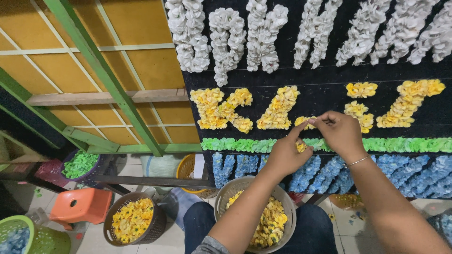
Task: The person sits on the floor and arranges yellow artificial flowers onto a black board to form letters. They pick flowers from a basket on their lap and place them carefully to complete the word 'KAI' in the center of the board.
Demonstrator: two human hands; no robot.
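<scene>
Right now both my hands are up against the black board (325,101), working at a gap in the row of yellow flower shapes. My left hand (285,155) is curled, the forefinger stretched up to the board, and a small yellow flower (301,146) is tucked between the thumb and the other fingers. My right hand (340,133), with a thin bracelet (358,161) on its wrist, has its fingertips pinched together on another yellow flower (307,121) that sits on the board, just where the left forefinger points. The two hands almost touch there.

Above that spot run big white flower letters (263,35); beside it are yellow flower shapes (221,109) to either side, then a green flower band (400,144) below, and blue flower shapes (419,173) under that.

On my lap rests a grey basket (226,193) filled with yellow flowers, directly under my left forearm. On the floor to the left stands a brown basket (157,226) with more yellow flowers, next to an orange stool (81,205). Further left are a purple basket (96,169) of green flowers and a green basket (44,240) holding blue ones.
</scene>
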